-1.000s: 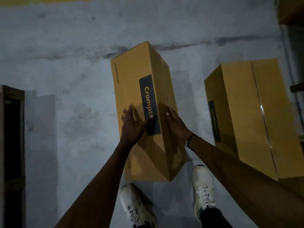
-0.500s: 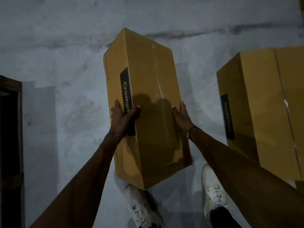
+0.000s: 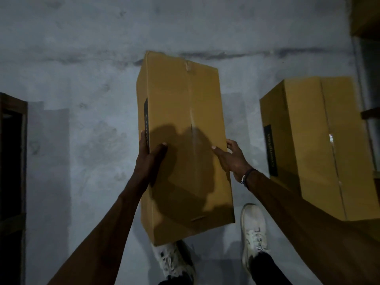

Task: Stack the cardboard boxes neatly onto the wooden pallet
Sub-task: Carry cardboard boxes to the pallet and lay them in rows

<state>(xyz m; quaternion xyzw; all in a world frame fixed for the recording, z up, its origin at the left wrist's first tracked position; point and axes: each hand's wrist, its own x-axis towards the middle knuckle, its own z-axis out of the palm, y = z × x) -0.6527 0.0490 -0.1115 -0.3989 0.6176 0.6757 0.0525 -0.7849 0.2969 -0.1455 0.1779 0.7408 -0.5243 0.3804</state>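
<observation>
A long brown cardboard box (image 3: 183,112) with a taped seam on top and a dark label on its left side is held above the grey concrete floor. My left hand (image 3: 149,159) grips its left edge, thumb on the top face and fingers on the labelled side. My right hand (image 3: 231,159) grips its right edge, thumb on top and fingers round the side. A second, larger cardboard box (image 3: 316,145) with a dark label stands on the floor to the right. A dark wooden frame (image 3: 14,161), perhaps the pallet, shows at the left edge.
My two white shoes (image 3: 254,231) stand on the concrete floor (image 3: 82,68) below the held box. Another brown box corner (image 3: 366,15) shows at the top right, with a dark upright strip (image 3: 368,64) below it. Bare floor lies ahead.
The held box has rolled so its taped top faces me and the label has turned to the left side. Both hands shifted outward to its edges. The box rose toward me.
</observation>
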